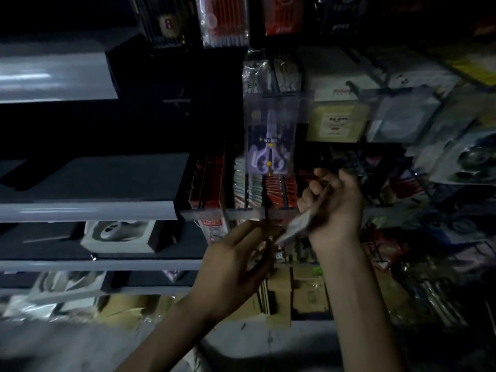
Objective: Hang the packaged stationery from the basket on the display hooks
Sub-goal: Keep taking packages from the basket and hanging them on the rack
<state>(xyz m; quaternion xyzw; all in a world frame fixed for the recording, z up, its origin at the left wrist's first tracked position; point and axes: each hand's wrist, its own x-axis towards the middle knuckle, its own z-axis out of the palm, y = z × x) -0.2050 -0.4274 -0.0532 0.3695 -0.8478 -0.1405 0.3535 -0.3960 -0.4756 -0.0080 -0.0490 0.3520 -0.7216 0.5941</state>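
A clear pack with purple scissors (269, 135) hangs from a display hook (276, 95) at the centre of the rack. Below and to its right, my right hand (332, 205) grips a flat pale packet (294, 228) that sticks out downward from the fist. My left hand (236, 264) is lower and to the left, its fingertips touching the packet's lower end beside a thin dark rod (267, 213). The scene is dim and blurred. No basket shows in the head view.
Grey shelves (88, 210) with boxed goods run along the left. Packs of red pens (224, 20) hang at the top, boxed pens (209, 178) fill the middle shelf, and crowded hanging packs (402, 114) cover the right. Cardboard boxes (308, 291) sit low down.
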